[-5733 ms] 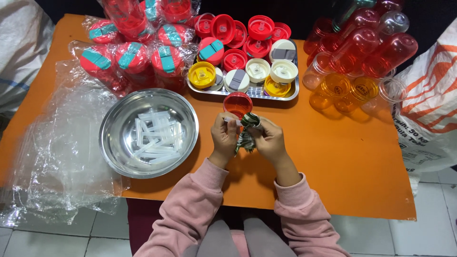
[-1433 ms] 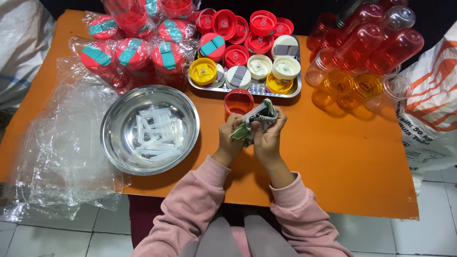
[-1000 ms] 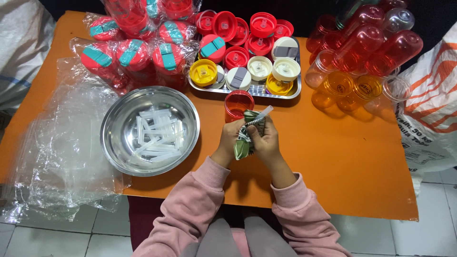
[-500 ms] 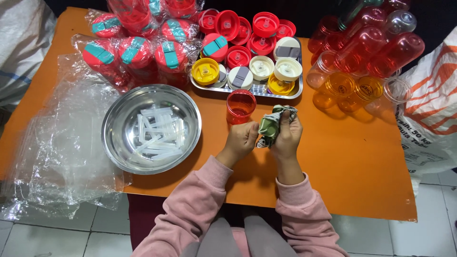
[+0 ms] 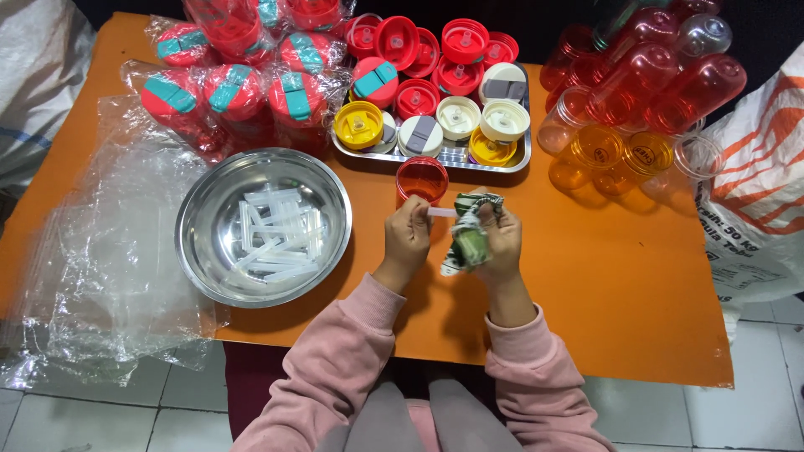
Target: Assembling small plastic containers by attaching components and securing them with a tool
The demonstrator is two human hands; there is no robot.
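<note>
Straw (image 5: 441,213) pinched in our left hand (image 5: 408,237), our right hand (image 5: 501,243) gripping a cloth (image 5: 469,234); many straws wait in the bowl (image 5: 209,276).

Both hands have drawn slightly apart: the left hand (image 5: 408,236) now pinches one end of a clear straw (image 5: 441,213), pulled out leftward from the green-patterned cloth (image 5: 470,236) bunched in the right hand (image 5: 501,243) (earlier, both hands were closed together around the cloth, nearer the red cup (image 5: 421,179)).
</note>
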